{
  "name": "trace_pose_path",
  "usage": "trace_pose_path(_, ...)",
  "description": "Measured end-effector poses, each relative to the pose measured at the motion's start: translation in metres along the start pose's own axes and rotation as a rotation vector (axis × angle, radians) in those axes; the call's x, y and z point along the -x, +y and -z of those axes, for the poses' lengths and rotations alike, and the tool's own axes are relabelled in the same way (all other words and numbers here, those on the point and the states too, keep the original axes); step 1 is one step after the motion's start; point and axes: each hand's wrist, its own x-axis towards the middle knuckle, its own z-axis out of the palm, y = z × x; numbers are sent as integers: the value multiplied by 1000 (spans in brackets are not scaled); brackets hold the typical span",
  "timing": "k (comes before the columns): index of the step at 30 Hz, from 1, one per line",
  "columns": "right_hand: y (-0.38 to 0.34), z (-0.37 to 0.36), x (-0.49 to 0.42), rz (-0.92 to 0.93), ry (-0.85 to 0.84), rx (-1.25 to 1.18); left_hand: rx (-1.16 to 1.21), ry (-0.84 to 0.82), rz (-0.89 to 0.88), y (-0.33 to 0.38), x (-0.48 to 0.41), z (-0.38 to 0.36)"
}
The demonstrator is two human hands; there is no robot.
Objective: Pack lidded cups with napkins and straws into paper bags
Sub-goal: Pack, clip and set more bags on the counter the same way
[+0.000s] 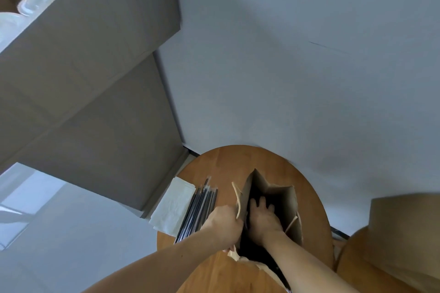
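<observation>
A brown paper bag (283, 200) with cream handles stands open on a round wooden table (226, 164). My left hand (223, 223) grips the bag's left rim near one handle. My right hand (262, 216) reaches down into the bag's mouth with fingers spread; I cannot tell whether it holds anything, as the inside is dark. Left of the bag lies a bundle of dark wrapped straws (200, 209), and beside them a stack of white napkins (173, 204). No cup shows on the table.
A grey cabinet (95, 78) rises at the left, with clear plastic lids or cups (31, 5) on top. A white wall stands behind the table. A tan chair or cushion (400, 245) sits at the right.
</observation>
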Motion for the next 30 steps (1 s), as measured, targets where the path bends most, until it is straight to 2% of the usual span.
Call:
trace_pose_path(6,-7,-16,-3,0,13,11,9,-39,24,-6,-1,4)
trace_pose_path(18,-5,-11,3,-15,-34,13,10,4,-19,-11,-3,-1)
trace_pose_path(21,-7,9,16,-13,-48,-40,0,18,-23,-9,0,-2)
trace_pose_path(25,-1,59,51,109,-30,-33,-48,10,-50,-3,4,3)
trace_pose_path(30,18,128,99,199,173,-63,-165,-197,-193,5,10,20)
